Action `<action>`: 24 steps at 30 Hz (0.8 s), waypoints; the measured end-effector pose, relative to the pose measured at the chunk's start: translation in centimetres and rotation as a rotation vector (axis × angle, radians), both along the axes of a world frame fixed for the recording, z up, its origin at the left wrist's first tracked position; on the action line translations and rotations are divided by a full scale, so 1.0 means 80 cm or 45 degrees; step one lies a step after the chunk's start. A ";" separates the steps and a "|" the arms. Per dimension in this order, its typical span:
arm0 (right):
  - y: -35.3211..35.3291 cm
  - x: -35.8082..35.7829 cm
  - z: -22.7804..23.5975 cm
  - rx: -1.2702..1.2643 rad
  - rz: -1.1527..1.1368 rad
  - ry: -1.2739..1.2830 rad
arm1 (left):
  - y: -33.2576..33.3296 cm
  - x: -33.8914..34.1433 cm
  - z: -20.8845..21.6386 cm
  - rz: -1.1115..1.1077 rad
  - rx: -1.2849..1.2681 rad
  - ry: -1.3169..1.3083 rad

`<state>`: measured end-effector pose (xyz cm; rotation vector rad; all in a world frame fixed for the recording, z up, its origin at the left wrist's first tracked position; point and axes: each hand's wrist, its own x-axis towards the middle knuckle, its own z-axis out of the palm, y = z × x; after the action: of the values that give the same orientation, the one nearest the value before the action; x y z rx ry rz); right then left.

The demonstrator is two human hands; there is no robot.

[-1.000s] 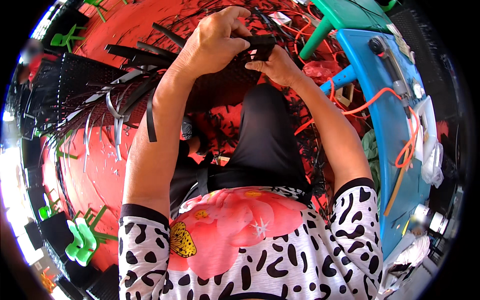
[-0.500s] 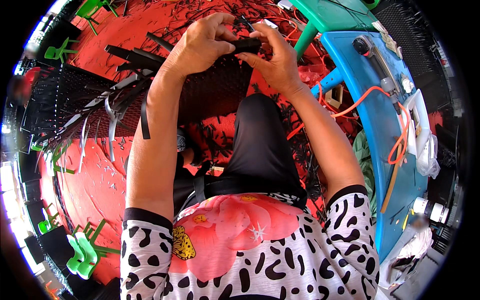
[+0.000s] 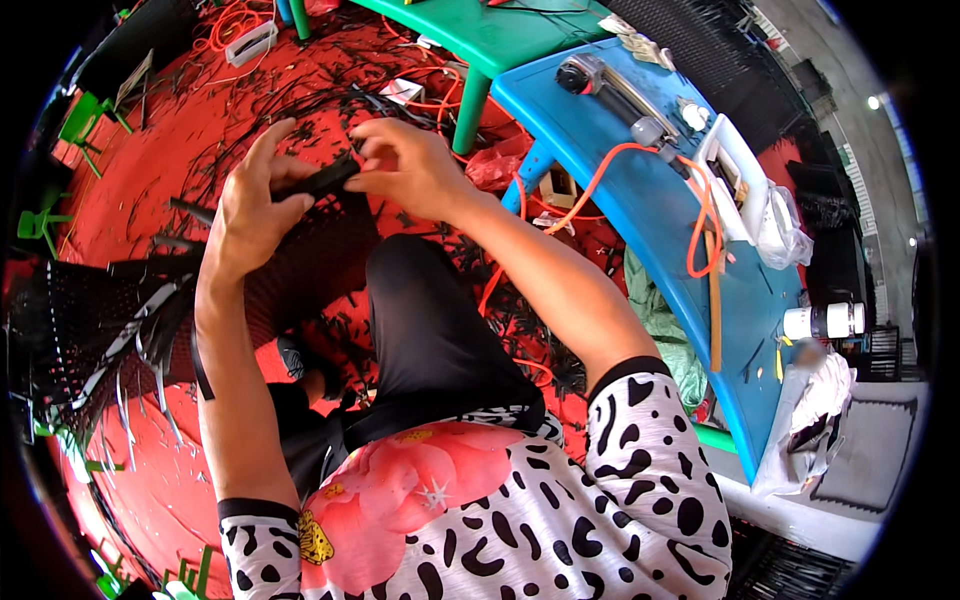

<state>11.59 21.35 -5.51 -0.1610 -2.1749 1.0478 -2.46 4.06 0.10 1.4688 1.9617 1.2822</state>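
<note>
A dark woven panel (image 3: 325,245) of black plastic-looking strips stands in front of my legs, with loose strip ends (image 3: 150,345) hanging off at its left. Along its top edge lies a black flat band (image 3: 328,182). My left hand (image 3: 252,200) is closed at the band's left end, thumb and fingers against it. At the other end, my right hand (image 3: 405,170) pinches the band between thumb and fingers. Both hands are close together above the panel. The exact weave under my fingers is too dark to make out.
At the right stands a blue table (image 3: 560,110) with a power tool (image 3: 610,90), an orange hose (image 3: 590,195), a white tray (image 3: 735,165) and a white bottle (image 3: 825,320). A green table (image 3: 490,40) adjoins it. Cut black strips litter the red floor (image 3: 200,110).
My view has turned to the right, so the hands, panel and tables sit farther left in the picture. Both hands still hold the black band, with their fingers slightly shifted.
</note>
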 end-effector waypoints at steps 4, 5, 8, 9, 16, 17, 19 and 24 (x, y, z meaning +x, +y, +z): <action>0.111 0.083 -0.021 0.109 -0.544 -0.277 | -0.001 0.013 0.007 0.046 0.001 0.052; 0.141 0.106 -0.014 0.256 -0.710 -0.412 | -0.003 0.015 0.011 0.064 -0.038 0.005; 0.248 0.168 -0.011 0.763 -1.097 -0.649 | -0.005 0.017 0.010 0.095 -0.034 -0.045; 0.249 0.158 0.014 0.693 -1.236 -1.066 | -0.010 0.017 0.009 0.104 -0.030 -0.065; 0.390 0.189 -0.006 0.532 -0.830 -1.198 | -0.017 0.018 0.017 0.100 -0.054 -0.064; 0.377 0.173 0.009 0.221 -0.828 -1.347 | -0.019 0.020 0.019 0.115 -0.074 -0.037; 0.400 0.181 -0.007 0.140 -0.847 -1.402 | -0.023 0.018 0.016 0.105 -0.077 0.046; 0.385 0.177 0.013 0.588 -1.038 -1.382 | -0.029 0.010 -0.005 0.036 0.077 0.221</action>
<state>25.73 52.13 -4.49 -1.5206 -2.7185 -0.1112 -1.68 1.76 -0.28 1.6362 2.0756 1.2739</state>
